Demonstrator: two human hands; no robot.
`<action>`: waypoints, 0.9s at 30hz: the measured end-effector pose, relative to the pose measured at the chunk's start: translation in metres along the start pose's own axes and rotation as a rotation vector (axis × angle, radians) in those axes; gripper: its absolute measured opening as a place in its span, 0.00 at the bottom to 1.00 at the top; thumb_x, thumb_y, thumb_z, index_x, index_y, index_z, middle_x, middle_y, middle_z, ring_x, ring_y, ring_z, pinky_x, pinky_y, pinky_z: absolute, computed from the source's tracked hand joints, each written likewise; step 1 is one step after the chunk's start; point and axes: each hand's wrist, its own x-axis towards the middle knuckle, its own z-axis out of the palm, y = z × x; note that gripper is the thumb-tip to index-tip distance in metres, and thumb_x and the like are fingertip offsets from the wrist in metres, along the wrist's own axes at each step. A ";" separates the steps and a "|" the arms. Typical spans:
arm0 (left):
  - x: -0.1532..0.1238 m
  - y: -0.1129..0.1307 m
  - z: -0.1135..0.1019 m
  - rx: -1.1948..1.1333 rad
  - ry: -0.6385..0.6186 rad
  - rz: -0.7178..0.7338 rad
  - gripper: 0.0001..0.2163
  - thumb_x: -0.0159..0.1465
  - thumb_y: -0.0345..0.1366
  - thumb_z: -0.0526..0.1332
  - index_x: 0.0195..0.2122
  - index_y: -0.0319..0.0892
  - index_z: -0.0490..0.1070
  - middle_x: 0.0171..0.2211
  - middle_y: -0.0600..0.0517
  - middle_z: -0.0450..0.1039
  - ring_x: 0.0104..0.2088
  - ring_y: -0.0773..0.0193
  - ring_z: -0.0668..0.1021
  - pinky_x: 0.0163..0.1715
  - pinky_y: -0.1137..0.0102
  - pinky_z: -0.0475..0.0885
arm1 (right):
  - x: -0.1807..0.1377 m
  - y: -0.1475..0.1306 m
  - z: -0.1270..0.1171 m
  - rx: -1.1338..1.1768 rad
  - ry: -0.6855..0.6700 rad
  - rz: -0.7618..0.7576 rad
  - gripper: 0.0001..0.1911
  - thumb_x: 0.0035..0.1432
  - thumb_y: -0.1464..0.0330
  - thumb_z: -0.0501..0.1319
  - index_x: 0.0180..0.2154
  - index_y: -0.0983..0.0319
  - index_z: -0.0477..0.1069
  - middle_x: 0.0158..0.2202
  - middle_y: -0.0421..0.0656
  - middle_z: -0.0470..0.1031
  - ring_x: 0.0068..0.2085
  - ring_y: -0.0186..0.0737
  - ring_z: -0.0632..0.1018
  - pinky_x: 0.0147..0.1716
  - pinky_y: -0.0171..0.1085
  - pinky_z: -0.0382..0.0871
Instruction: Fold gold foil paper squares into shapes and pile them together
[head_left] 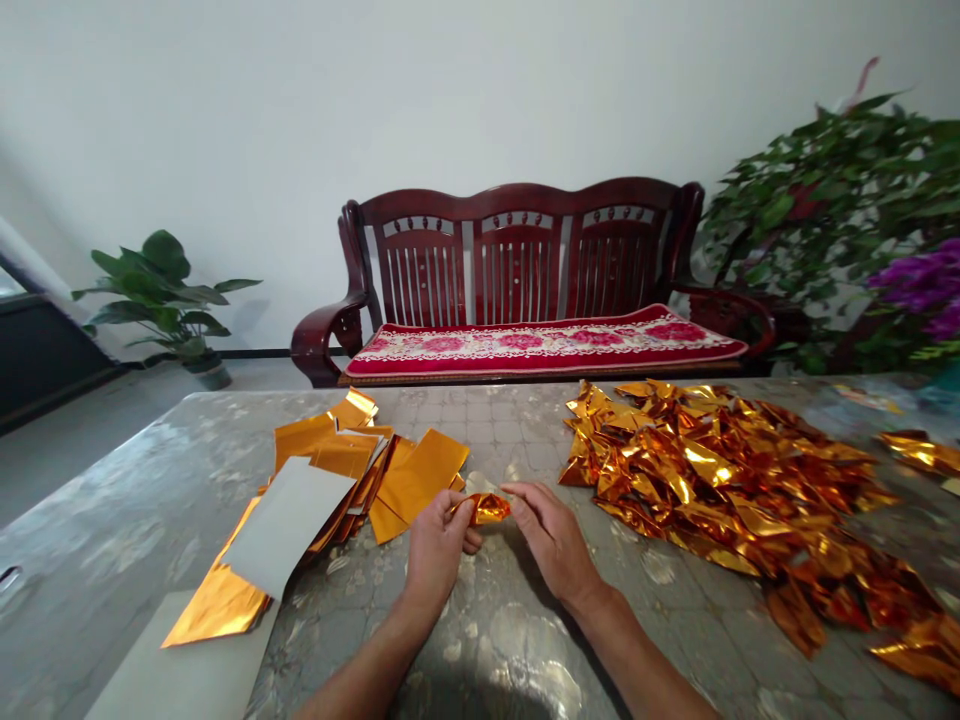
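Between my two hands is a small folded piece of gold foil paper (490, 509), held just above the table. My left hand (441, 535) pinches its left end between thumb and fingers. The right end sits between the thumb and fingertips of my right hand (551, 538). To the left lies a loose stack of flat gold foil sheets (420, 480), some with the pale side up. A large heap of folded gold foil pieces (705, 480) spreads over the right side of the table.
A patterned grey cover lies on the table (360, 630). Beyond its far edge stands a dark red wooden bench (517, 270) with a floral cushion (547, 342). A potted plant (169, 300) is at the left, leafy plants (840, 210) and purple flowers (919, 285) at the right.
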 end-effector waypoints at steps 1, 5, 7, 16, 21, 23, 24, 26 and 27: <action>-0.001 0.000 -0.001 0.022 0.005 0.022 0.18 0.56 0.52 0.64 0.31 0.39 0.71 0.16 0.55 0.72 0.16 0.68 0.74 0.19 0.76 0.68 | 0.000 0.000 0.000 -0.016 -0.026 0.018 0.16 0.67 0.60 0.53 0.45 0.58 0.76 0.43 0.45 0.79 0.46 0.43 0.77 0.47 0.38 0.68; -0.004 0.001 -0.001 0.050 -0.006 0.050 0.14 0.56 0.48 0.66 0.29 0.40 0.73 0.17 0.55 0.72 0.18 0.67 0.75 0.20 0.76 0.69 | 0.000 0.002 0.006 -0.100 -0.058 0.066 0.12 0.62 0.64 0.57 0.39 0.58 0.79 0.39 0.45 0.81 0.40 0.44 0.79 0.43 0.39 0.69; -0.004 0.001 -0.001 0.053 -0.037 0.040 0.13 0.55 0.46 0.67 0.29 0.40 0.74 0.19 0.55 0.73 0.18 0.68 0.75 0.20 0.76 0.69 | 0.000 0.003 0.009 -0.120 -0.044 0.073 0.11 0.60 0.66 0.58 0.37 0.58 0.79 0.37 0.44 0.81 0.39 0.44 0.79 0.41 0.39 0.69; -0.003 0.003 -0.002 0.178 -0.073 0.081 0.09 0.56 0.41 0.65 0.27 0.40 0.77 0.21 0.54 0.74 0.18 0.67 0.75 0.20 0.75 0.66 | -0.003 0.007 0.015 -0.149 0.017 0.100 0.11 0.59 0.67 0.59 0.32 0.59 0.80 0.30 0.43 0.81 0.32 0.41 0.79 0.34 0.36 0.68; -0.002 0.001 -0.002 0.261 -0.020 0.152 0.07 0.56 0.39 0.64 0.25 0.42 0.75 0.20 0.55 0.74 0.18 0.66 0.75 0.22 0.75 0.66 | -0.004 0.008 0.020 -0.216 0.048 0.121 0.11 0.57 0.67 0.59 0.29 0.59 0.79 0.26 0.42 0.79 0.28 0.39 0.76 0.29 0.34 0.65; -0.001 -0.001 -0.002 0.269 -0.013 0.147 0.07 0.56 0.39 0.64 0.25 0.42 0.75 0.21 0.55 0.74 0.18 0.66 0.75 0.21 0.75 0.66 | -0.004 0.008 0.020 -0.209 0.037 0.131 0.11 0.57 0.67 0.58 0.28 0.59 0.79 0.26 0.42 0.79 0.27 0.39 0.77 0.29 0.34 0.65; -0.001 -0.002 -0.002 0.272 -0.012 0.141 0.07 0.57 0.39 0.64 0.26 0.42 0.75 0.21 0.55 0.74 0.18 0.66 0.75 0.21 0.75 0.66 | -0.004 0.007 0.020 -0.199 0.033 0.137 0.11 0.57 0.66 0.58 0.29 0.59 0.79 0.26 0.42 0.80 0.28 0.40 0.77 0.29 0.34 0.65; 0.000 -0.003 -0.002 0.280 -0.014 0.129 0.07 0.57 0.39 0.63 0.27 0.42 0.75 0.22 0.55 0.74 0.18 0.66 0.75 0.20 0.75 0.66 | -0.004 0.006 0.019 -0.174 0.035 0.151 0.11 0.57 0.66 0.58 0.31 0.58 0.80 0.27 0.42 0.80 0.29 0.41 0.78 0.30 0.35 0.66; 0.000 -0.003 -0.003 0.287 -0.020 0.127 0.07 0.58 0.39 0.62 0.28 0.42 0.76 0.22 0.55 0.75 0.19 0.66 0.75 0.20 0.75 0.66 | -0.004 0.005 0.019 -0.167 0.039 0.161 0.10 0.56 0.66 0.58 0.32 0.58 0.80 0.28 0.42 0.81 0.29 0.41 0.78 0.29 0.35 0.66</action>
